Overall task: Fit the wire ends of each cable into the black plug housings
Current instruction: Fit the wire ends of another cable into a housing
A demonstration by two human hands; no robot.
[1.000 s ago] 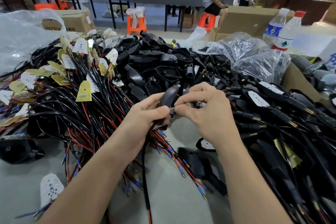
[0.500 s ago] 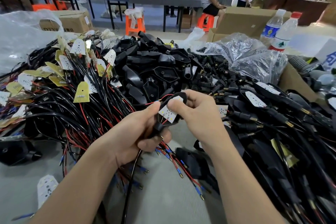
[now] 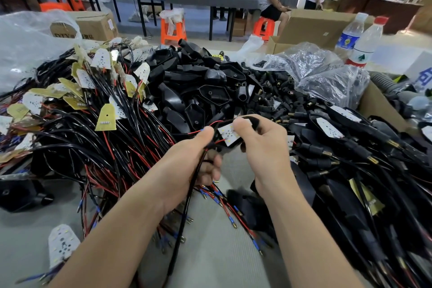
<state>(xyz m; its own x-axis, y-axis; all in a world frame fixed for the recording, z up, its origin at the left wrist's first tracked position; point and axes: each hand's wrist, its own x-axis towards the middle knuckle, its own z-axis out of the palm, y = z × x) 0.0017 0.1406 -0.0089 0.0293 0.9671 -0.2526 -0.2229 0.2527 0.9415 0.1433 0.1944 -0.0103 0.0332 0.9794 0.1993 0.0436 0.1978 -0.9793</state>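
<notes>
Status: both hands meet at frame ctr, above a bare patch of the table (image 3: pixel 222 264).

Left hand (image 3: pixel 187 166): fingers curled tight round the black cable (image 3: pixel 184 217), thumb (image 3: pixel 205 133) up, pinching its top end. The rest of the cable hangs to 6 o'clock. My guess at why: it keeps the lead taut so the wire ends don't twist while they're fed in.

Right hand (image 3: pixel 266 149) sits at 3 o'clock of the left. Its fingers wrap under the black plug housing (image 3: pixel 253 121), and its thumb (image 3: pixel 242 124) lies flat on the white board (image 3: pixel 226 134) in the housing's open face (prob. pressing it home). A thin red wire (image 3: pixel 211 124) arcs from the left thumb to the housing's top edge. Can't tell if its tip is inside; fingers hide it.

Layout reads as a flow, all within reach:
- Unfitted cables w/ boards (image 3: pixel 93 124) heaped at 9–10 o'clock.
- Empty housings (image 3: pixel 198 91) piled at 12.
- What look like finished assys (image 3: pixel 350 147) stacked at 3.
- A loose board (image 3: pixel 62 243) lies at 7 o'clock, apart from the rest.
- Two bottles (image 3: pixel 364 40) stand at 1–2 o'clock behind a crumpled plastic bag (image 3: pixel 327 72), outside the work zone.

Judgement: mid-fit on one unit. Next move needs the red slack tucked in first. Risk is a wire trapped under the board.
</notes>
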